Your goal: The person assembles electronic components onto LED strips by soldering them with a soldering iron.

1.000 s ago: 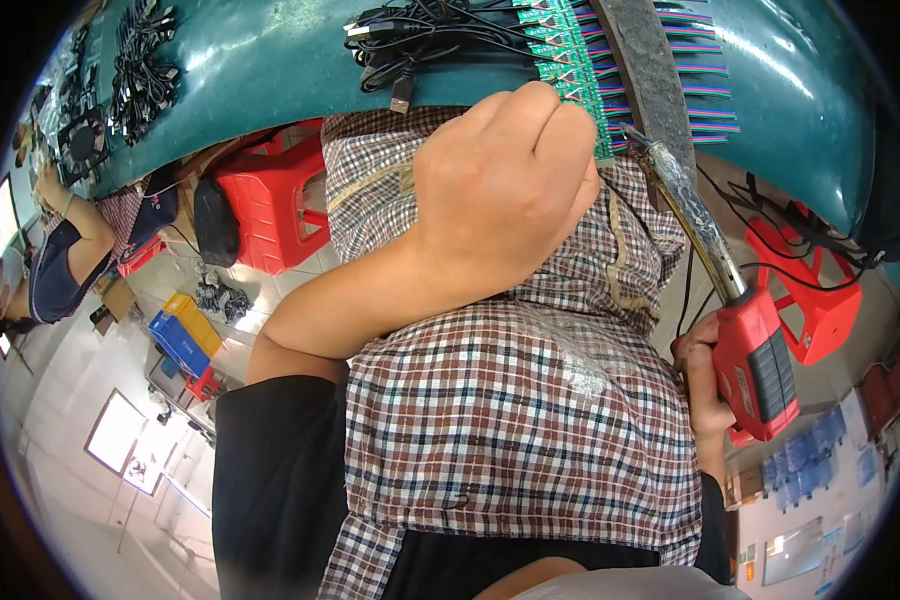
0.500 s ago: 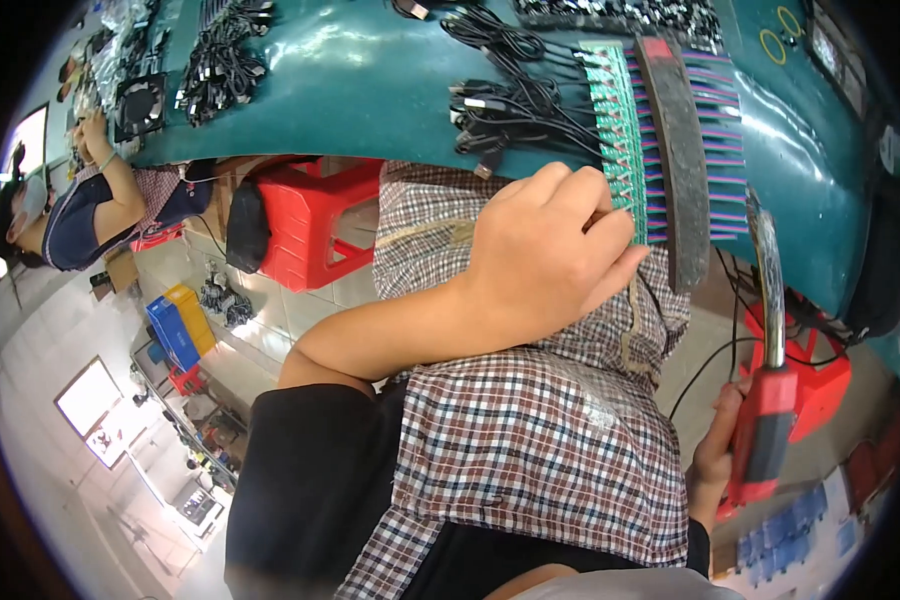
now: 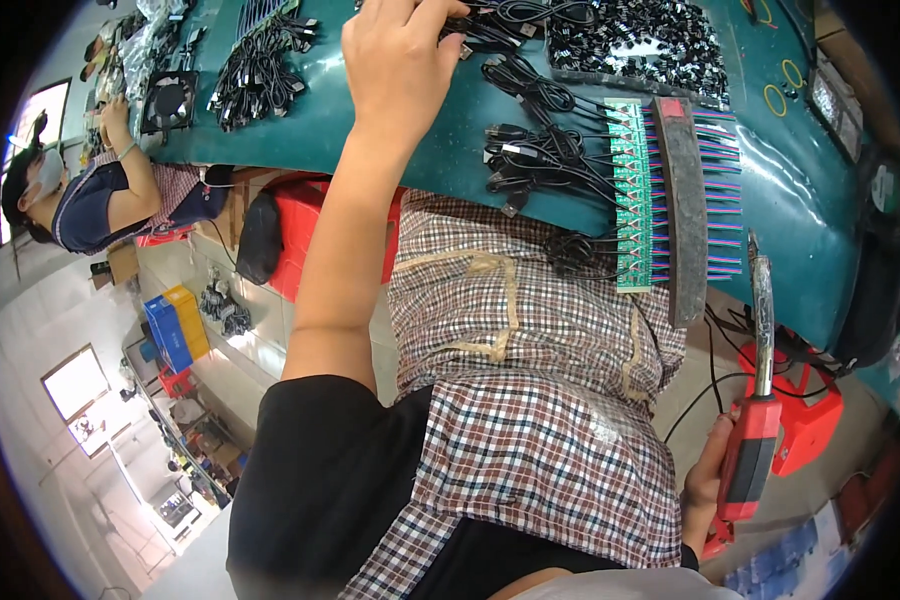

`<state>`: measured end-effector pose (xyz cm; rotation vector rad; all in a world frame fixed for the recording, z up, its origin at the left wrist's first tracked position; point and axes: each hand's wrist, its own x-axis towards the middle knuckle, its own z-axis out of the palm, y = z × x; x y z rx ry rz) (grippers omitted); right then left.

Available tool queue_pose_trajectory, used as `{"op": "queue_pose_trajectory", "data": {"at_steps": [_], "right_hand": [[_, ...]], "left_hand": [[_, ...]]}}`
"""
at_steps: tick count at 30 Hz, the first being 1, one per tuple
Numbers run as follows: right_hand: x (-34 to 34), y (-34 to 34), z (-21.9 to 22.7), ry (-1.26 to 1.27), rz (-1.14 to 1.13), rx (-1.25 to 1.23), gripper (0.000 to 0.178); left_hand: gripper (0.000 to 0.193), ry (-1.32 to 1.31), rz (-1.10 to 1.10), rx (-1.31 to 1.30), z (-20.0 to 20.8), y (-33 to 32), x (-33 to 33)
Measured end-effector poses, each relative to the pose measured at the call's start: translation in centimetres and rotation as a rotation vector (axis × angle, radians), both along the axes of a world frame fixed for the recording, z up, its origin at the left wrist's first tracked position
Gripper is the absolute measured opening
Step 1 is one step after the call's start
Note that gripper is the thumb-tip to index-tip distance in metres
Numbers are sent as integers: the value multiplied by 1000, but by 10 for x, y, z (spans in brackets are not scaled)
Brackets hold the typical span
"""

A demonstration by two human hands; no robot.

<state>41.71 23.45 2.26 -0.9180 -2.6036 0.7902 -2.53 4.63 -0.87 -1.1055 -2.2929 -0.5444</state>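
My left hand (image 3: 398, 55) is stretched out over black USB cables (image 3: 500, 28) at the far edge of view. Its thumb and forefinger are apart; the other fingertips are cut off. At lower right my right hand (image 3: 707, 475) is closed on the red and black handle of a soldering iron (image 3: 751, 455), its metal shaft pointing up toward the table edge. A green circuit board strip (image 3: 632, 200) lies at the table's near edge, with black USB cables (image 3: 545, 150) on its left side and thin coloured wires (image 3: 725, 195) on its right. A dark grey bar (image 3: 682, 210) rests across these wires.
A tray of small black connectors (image 3: 635, 75) stands at the back right of the green table (image 3: 410, 180). Another cable bundle (image 3: 255, 75) and a black fan (image 3: 170, 102) lie to the left. A co-worker (image 3: 95, 205) sits far left; red stools (image 3: 300, 225) stand below.
My left hand has left the near end of the board and moved up and left to the cables. A cable at the board's near end now shows. The soldering iron stays in my right hand.
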Motion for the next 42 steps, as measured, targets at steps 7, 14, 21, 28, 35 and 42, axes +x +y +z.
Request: {"op": "queue_pose_trajectory", "data": {"at_steps": [7,14,21,28,35,42], "right_hand": [[-7,-3,2,30,26,-34,18],[-6,-3,0,-45,-26,-64,18],[-16,-10,7,-28,44,-191,11],[-42,-19,-5,255,-77,-585,31],[-115,-38,3,466,-73,-881,56],[-125,-33,7,386,-2,-943,60]], "left_hand": [[20,-21,-88,191,-2,-19,-8],[12,-758,-32,776,17,-24,-21],[15,-870,168,135,47,-7,12],[8,-1205,-290,218,51,14,106],[11,-1436,-457,198,28,25,155],[13,-1628,-447,170,25,26,170]]}}
